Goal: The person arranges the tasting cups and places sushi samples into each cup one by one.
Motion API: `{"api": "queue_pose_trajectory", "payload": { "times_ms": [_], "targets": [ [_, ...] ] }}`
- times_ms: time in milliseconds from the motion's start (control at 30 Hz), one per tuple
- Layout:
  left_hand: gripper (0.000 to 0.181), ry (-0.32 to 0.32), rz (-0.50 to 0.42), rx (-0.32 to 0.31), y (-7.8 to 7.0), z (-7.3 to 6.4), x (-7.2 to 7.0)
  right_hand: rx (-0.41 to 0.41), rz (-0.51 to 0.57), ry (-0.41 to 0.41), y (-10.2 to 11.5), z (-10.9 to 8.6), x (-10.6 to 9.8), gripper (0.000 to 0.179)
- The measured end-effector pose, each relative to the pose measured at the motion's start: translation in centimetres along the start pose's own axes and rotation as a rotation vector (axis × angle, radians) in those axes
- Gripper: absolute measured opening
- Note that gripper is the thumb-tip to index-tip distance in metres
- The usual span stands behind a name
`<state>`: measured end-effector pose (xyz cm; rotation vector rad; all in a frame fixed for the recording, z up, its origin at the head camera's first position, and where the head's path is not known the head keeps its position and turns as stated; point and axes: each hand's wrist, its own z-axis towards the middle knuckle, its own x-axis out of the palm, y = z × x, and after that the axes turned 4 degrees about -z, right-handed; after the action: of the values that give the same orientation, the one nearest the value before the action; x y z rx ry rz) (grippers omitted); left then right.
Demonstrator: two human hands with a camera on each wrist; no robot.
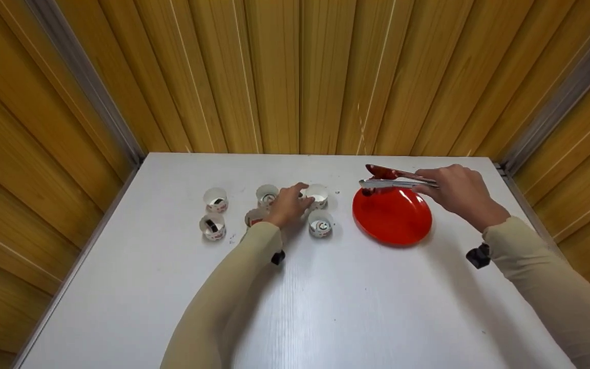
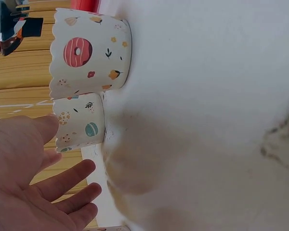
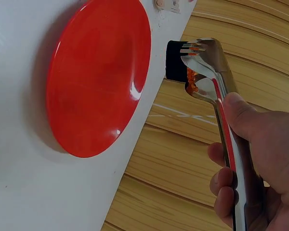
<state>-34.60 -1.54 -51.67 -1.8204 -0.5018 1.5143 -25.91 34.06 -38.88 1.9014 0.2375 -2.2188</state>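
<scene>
My right hand (image 1: 461,195) grips metal tongs (image 3: 236,159) above the far edge of a red plate (image 1: 392,218). Between the tong tips is a sushi roll (image 3: 175,61) with a black wrap and orange roe at its end. My left hand (image 1: 289,205) reaches in among the paper cups, fingers spread and slightly bent. Its thumb lies right at the scalloped rim of the back right cup (image 2: 82,125). Closer to the left wrist camera stands the front right cup (image 2: 98,55), printed with a pink donut. That hand partly covers the front middle cup (image 1: 255,217).
Two more cups, the back left one (image 1: 215,201) and the front left one (image 1: 213,227), hold small dark things. The back middle cup (image 1: 267,195) stands beside my left hand. A wood-patterned wall (image 1: 274,77) rises behind the white table (image 1: 315,307).
</scene>
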Motion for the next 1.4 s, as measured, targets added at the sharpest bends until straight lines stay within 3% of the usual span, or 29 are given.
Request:
{"api": "queue_pose_trajectory", "payload": {
  "times_ms": [733, 1400],
  "targets": [
    [0.05, -0.007, 0.023, 0.001, -0.6, 0.0, 0.0, -0.04, 0.081, -0.022, 4.8, 4.4, 1.2, 0.039],
    [0.05, -0.013, -0.017, 0.006, -1.0, -0.4, 0.3, -0.066, 0.135, 0.032, 7.4, 5.7, 3.2, 0.039]
  ]
}}
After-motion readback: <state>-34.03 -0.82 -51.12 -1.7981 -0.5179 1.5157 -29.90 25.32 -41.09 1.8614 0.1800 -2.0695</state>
